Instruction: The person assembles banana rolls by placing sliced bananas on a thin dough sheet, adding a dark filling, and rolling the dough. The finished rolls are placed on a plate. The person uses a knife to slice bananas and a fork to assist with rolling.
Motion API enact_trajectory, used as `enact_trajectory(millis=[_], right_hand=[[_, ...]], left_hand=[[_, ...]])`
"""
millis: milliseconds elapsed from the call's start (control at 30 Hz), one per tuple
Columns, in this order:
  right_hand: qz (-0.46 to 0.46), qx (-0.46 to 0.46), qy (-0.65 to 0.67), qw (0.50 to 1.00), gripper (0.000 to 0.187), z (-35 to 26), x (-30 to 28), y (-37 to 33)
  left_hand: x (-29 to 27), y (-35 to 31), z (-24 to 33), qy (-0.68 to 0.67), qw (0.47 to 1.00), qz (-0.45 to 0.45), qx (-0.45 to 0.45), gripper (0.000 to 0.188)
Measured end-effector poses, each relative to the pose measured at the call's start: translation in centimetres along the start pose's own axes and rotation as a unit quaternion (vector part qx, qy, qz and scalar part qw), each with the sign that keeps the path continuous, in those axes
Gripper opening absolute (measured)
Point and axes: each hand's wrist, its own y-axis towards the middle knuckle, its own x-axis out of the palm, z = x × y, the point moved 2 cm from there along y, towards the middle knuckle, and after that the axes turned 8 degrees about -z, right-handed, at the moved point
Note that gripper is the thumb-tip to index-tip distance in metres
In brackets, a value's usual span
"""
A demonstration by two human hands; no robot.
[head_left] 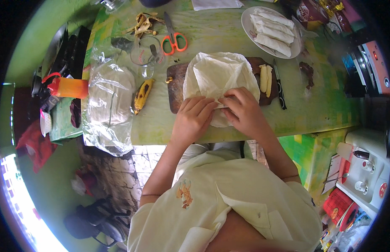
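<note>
A thin, pale spring roll wrapper (220, 73) lies spread over a brown wooden cutting board (176, 94), its near part gathered under my fingers. My left hand (192, 116) is closed on the wrapper's near edge, fingers bent over the fold. Beside it, my right hand (244, 110) pinches the same fold, the fingertips of both hands almost meeting. Whatever the fold may cover is hidden by my fingers. On the board's right end lie peeled banana strips (265, 80). A knife (280, 86) with a black handle rests just right of the board.
A plate (296, 49) holds several rolled wrappers at the back right. Left of the board are a spotted banana (143, 96), a clear plastic bag (109, 105) of wrappers, and a glass measuring cup (145, 52). Orange-handled scissors (174, 42) and banana peels (143, 24) lie farther back.
</note>
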Motion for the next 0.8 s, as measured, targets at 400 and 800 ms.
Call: enact_trajectory(millis=[400,800], right_hand=[[0.017,-0.017,-0.037,0.999,0.021,0.8,0.2,0.7],[0.078,-0.046,-0.095,0.991,0.022,0.8,-0.3,1.3]], left_hand=[[-0.4,1.2,-0.5,-0.086,0.995,-0.02,-0.044,0.023],[-0.5,1.9,-1.3,-0.029,1.0,-0.001,-0.01,0.02]])
